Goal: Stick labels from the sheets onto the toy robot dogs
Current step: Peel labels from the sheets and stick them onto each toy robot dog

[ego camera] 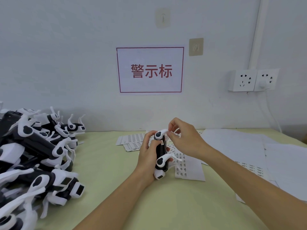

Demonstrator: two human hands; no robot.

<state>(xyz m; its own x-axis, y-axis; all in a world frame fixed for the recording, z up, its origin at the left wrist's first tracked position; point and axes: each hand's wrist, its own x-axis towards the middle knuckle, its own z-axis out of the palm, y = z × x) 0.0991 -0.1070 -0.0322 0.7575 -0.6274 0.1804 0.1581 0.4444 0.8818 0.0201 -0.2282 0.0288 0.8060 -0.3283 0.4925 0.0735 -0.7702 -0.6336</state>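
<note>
Head view: the left hand (147, 156) wraps round the black body of one toy dog (160, 155), holding it upright above the green surface (116, 188) with its white legs turned toward the person, probably so the flat side faces up for labelling. The right hand (184, 140) has its fingers curled and pinches at the tip of the upper white leg (163, 131) (whether a label is between the fingertips is too small to tell); a small printed patch already shows on the dog's body just below. Label sheets (186, 165) lie right under and behind the hands, close for quick picking. Plain white sheets (235, 143) spread to the right. A heap of dogs (38, 151) waits at the left, well apart.
</note>
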